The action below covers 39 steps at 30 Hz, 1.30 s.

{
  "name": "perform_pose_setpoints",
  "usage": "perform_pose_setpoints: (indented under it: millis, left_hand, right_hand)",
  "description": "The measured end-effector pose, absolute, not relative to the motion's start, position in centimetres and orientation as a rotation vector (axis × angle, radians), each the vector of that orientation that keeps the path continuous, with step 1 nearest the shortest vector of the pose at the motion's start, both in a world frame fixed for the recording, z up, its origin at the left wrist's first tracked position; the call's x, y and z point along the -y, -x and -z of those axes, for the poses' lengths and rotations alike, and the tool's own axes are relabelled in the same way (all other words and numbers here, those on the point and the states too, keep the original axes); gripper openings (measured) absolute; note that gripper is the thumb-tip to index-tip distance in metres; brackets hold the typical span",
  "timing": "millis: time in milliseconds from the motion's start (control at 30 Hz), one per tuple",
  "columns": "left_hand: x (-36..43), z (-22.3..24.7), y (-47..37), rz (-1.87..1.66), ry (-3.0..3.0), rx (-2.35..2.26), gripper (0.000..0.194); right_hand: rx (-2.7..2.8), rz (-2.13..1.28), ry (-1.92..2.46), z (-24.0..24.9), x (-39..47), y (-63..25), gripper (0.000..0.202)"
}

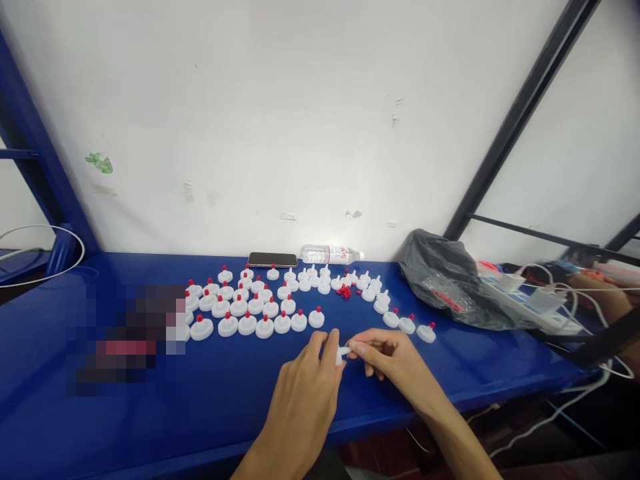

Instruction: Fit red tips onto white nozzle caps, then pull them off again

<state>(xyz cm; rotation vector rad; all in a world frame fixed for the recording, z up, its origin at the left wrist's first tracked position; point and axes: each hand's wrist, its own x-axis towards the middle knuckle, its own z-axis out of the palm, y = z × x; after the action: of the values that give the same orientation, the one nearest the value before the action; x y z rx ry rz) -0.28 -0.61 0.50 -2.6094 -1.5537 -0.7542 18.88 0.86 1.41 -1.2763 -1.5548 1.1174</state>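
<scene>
My left hand (309, 387) holds a white nozzle cap (341, 355) on its side, with the tapered tip pointing right. The thumb and forefinger of my right hand (383, 353) are pinched together at that tip; whatever is between them is hidden. Beyond my hands stand several white nozzle caps with red tips (247, 323), grouped in rows to the left. Farther back, several nozzle caps with bare white tips (324, 285) stand around a small pile of red tip covers (345, 292). A few red-tipped caps (407, 325) stand at the right.
A phone (273, 260) and a clear water bottle (330, 255) lie by the wall. To the right are a black plastic bag (440, 267) and a power strip (530, 303) with white cables. A blurred patch covers part of the blue table (225, 393) at left.
</scene>
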Motion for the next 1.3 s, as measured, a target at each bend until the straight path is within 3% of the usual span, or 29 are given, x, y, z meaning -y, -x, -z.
perform_pose_setpoints:
  millis: [133, 267, 533, 1067, 1300]
  left_hand:
    - [0.6, -0.4, 0.2, 0.826, 2.616, 1.461, 0.041]
    - [0.8, -0.5, 0.3, 0.888, 2.690, 1.334, 0.037]
    - [0.7, -0.4, 0.8, 1.151, 2.916, 1.237, 0.037]
    - [0.2, -0.6, 1.0, 1.449, 3.015, 1.379, 0.032]
    - [0.5, -1.4, 1.0, 1.369, 3.035, 1.478, 0.036]
  right_hand:
    - [1.580, -1.153, 1.223, -1.5, -0.6, -18.5, 0.039]
    - [1.733, -0.977, 1.248, -1.2, -0.1, -17.9, 0.050]
    - [1.803, -0.961, 1.203, -0.6, 0.3, -18.1, 0.048]
    - [2.017, -0.685, 1.230, -1.6, 0.6, -17.4, 0.042]
    - [1.954, -0.795, 1.159, -2.6, 0.9, -17.4, 0.044]
